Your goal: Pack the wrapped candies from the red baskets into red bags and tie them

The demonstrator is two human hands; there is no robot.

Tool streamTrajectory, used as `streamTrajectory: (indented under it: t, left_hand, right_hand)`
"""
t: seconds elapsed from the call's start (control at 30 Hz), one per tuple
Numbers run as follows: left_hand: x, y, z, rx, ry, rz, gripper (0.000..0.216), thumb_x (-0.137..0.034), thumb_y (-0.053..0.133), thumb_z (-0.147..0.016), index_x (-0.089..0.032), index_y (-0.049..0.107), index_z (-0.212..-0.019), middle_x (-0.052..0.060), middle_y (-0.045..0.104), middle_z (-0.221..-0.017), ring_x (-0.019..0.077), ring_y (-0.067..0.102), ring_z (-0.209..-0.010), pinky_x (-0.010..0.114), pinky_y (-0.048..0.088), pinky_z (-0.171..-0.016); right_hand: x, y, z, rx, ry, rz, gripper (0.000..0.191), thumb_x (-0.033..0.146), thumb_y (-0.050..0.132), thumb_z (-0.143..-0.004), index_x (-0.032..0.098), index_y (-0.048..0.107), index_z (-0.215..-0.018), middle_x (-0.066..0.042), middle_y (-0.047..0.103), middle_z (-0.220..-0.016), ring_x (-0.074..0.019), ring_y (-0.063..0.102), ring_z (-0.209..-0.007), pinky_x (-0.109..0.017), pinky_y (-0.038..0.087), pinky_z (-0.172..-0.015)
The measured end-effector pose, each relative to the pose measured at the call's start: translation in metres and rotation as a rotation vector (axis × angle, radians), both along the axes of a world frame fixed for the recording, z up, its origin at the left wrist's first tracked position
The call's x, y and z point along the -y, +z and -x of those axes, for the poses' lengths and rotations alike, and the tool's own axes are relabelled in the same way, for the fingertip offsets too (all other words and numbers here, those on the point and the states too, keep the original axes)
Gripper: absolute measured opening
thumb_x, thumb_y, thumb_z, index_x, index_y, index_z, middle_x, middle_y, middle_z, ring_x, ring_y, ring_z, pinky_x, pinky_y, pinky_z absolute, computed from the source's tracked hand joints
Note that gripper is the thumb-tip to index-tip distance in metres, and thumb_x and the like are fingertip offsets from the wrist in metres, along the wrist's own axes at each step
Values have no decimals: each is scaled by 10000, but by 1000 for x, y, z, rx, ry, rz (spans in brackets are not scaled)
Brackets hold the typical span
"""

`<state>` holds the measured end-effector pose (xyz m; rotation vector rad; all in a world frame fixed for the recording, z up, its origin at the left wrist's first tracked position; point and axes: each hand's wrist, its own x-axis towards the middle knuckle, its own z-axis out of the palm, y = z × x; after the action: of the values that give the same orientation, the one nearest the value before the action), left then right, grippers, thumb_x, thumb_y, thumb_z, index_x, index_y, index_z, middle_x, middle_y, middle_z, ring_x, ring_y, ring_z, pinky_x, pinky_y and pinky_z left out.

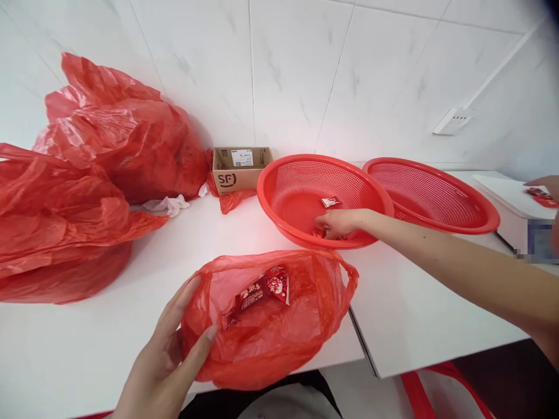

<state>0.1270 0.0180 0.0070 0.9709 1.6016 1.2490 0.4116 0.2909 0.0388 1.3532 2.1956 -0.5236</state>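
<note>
My left hand (168,355) holds the left rim of a small red plastic bag (279,337) lying open on the white counter, thumb and fingers pinching the plastic. Inside the bag lie red snack packets (264,289). My right hand (338,223) reaches into the nearer red perforated basket (279,180), its fingers curled over small packets at the basket's near side. One more small packet (329,202) lies loose in the basket just beyond the hand.
A second red basket (441,201) stands to the right. Big red plastic bags (100,169) fill the left side, with a small cardboard box (239,169) against the tiled wall. Another person's hand (545,185) shows at the far right edge.
</note>
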Motion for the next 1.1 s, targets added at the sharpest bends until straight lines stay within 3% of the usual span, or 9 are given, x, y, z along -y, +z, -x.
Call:
streamTrajectory:
  t: [0.13, 0.23, 0.33, 0.43, 0.53, 0.63, 0.77, 0.9, 1.1]
  left_hand:
    - [0, -3, 2, -5, -10, 5, 635, -468, 670, -820, -394, 462, -1416, -20, 433, -1535, 287, 423, -1389, 431, 381, -1136]
    - [1, -3, 2, 3, -6, 20, 626, -477, 666, -821, -400, 465, -1410, -33, 401, -1555, 288, 419, -1392, 441, 370, -1141]
    - [2, -1, 0, 24, 1, 37, 614, -480, 667, -820, -417, 469, -1398, -47, 378, -1567, 289, 466, -1357, 445, 403, -1119]
    - [2, 1, -3, 15, 13, 27, 584, -478, 662, -822, -432, 487, -1377, -66, 381, -1563, 286, 476, -1349, 428, 448, -1084]
    - [1, 0, -5, -4, 25, 20, 580, -495, 650, -823, -435, 489, -1377, -61, 421, -1539, 288, 473, -1352, 427, 446, -1087]
    - [0, -2, -7, -24, 34, 31, 610, -515, 649, -815, -419, 478, -1392, -38, 463, -1513, 299, 476, -1349, 440, 429, -1100]
    - [2, -3, -6, -28, 37, 27, 663, -534, 644, -812, -374, 447, -1424, -3, 484, -1500, 311, 467, -1355, 460, 421, -1104]
    - [2, -3, -6, -27, 50, 32, 643, -536, 640, -814, -402, 450, -1413, -37, 457, -1519, 312, 490, -1336, 444, 455, -1083]
    - [-1, 1, -12, 5, 26, 56, 671, -540, 645, -812, -395, 428, -1430, -31, 449, -1526, 329, 474, -1346, 475, 458, -1077]
  right_hand:
    - [3, -10, 10, -22, 35, 136, 179, 319, 667, -733, 217, 596, -861, -17, 657, -774, -169, 617, -668, -272, 421, -590]
    - [-2, -4, 13, -26, 24, 96, 124, 313, 617, -778, 209, 574, -830, -20, 633, -727, -168, 602, -658, -284, 408, -596]
    - [-8, 6, 6, 4, -7, 15, 288, 447, 667, -746, 204, 567, -864, -61, 639, -855, -208, 607, -730, -310, 410, -597]
    - [-6, 10, -2, 57, -44, 66, 499, 556, 754, -625, 206, 566, -928, -82, 638, -933, -234, 615, -736, -326, 428, -570]
    - [2, 4, -5, 63, -55, 193, 527, 512, 814, -564, 212, 569, -922, -57, 648, -905, -216, 627, -706, -312, 451, -556]
    - [5, -2, -8, 9, -57, 218, 493, 477, 815, -583, 212, 568, -918, -51, 648, -942, -205, 644, -730, -297, 469, -564]
    - [-3, 6, -15, -82, -38, 167, 374, 441, 737, -687, 208, 580, -935, -62, 656, -956, -211, 657, -792, -287, 471, -581]
    - [-2, 17, -8, -191, 30, 80, 261, 397, 634, -778, 212, 582, -954, -61, 660, -1034, -198, 646, -871, -280, 459, -651]
    - [31, 3, 27, -231, 186, 0, 355, 309, 642, -742, 246, 564, -1082, -58, 666, -1037, -222, 621, -844, -295, 404, -630]
